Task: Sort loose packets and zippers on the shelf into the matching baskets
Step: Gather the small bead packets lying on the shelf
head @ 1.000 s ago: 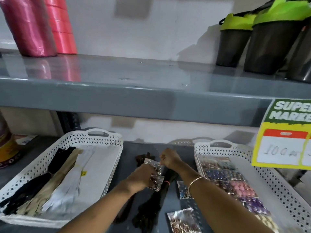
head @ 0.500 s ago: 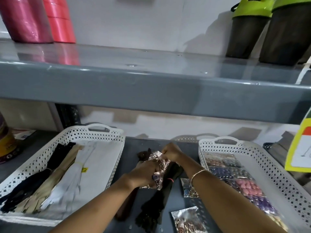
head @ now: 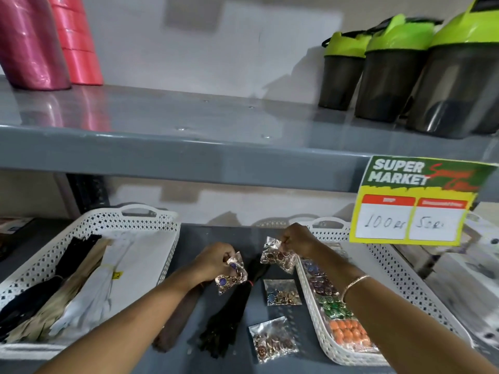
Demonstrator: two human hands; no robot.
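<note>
My left hand pinches a clear packet of blue and gold buttons above the shelf's middle. A second packet of reddish buttons hangs from my right hand, close to the left rim of the right white basket, which holds rows of coloured button packets. Two loose packets lie flat on the shelf between the baskets. A brown zipper bundle and a black zipper bundle lie beside them. The left white basket holds black, beige and white zippers.
A grey upper shelf overhangs the work area, carrying pink ribbon rolls at left and green-lidded dark shakers at right. A yellow price sign hangs from it above the right basket's far end.
My hands were together on one crumpled clump of packets; they have pulled apart, each holding one packet, the right one moving toward the right basket. The view has tilted and shifted.
</note>
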